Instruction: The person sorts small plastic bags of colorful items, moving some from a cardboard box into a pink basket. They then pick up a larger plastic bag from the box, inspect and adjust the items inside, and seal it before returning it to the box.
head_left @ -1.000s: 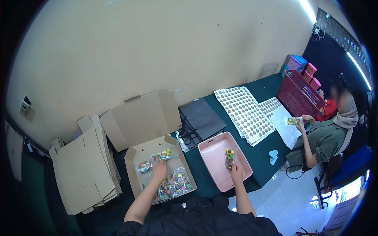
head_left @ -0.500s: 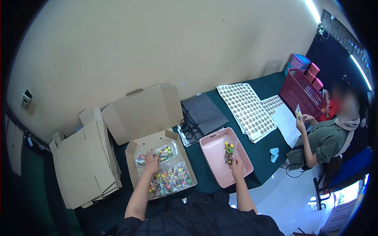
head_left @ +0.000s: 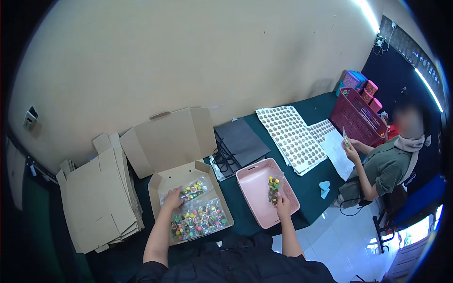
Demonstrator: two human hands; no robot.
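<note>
My left hand [head_left: 173, 198] is inside the open cardboard box [head_left: 163, 179], at the left end of a clear bag of colourful pieces [head_left: 193, 189]; its fingertips are too small to tell if they grip it. Several more filled bags [head_left: 200, 219] lie in the box's front part. Over the pink basket [head_left: 252, 200], my right hand [head_left: 283, 203] is closed on the lower end of a clear bag with yellow, green and dark pieces [head_left: 273, 188].
Flattened cardboard [head_left: 96, 198] is stacked at the left. Black paper bags [head_left: 243, 141] and printed sticker sheets [head_left: 295, 139] lie behind the pink basket. A maroon basket [head_left: 356, 115] stands at the back right, near another person [head_left: 389, 165] holding a small packet [head_left: 347, 140].
My left hand has drawn back leftward to the bag's end, and its fingers are less spread. My right hand still holds its bag. The view has shifted slightly.
</note>
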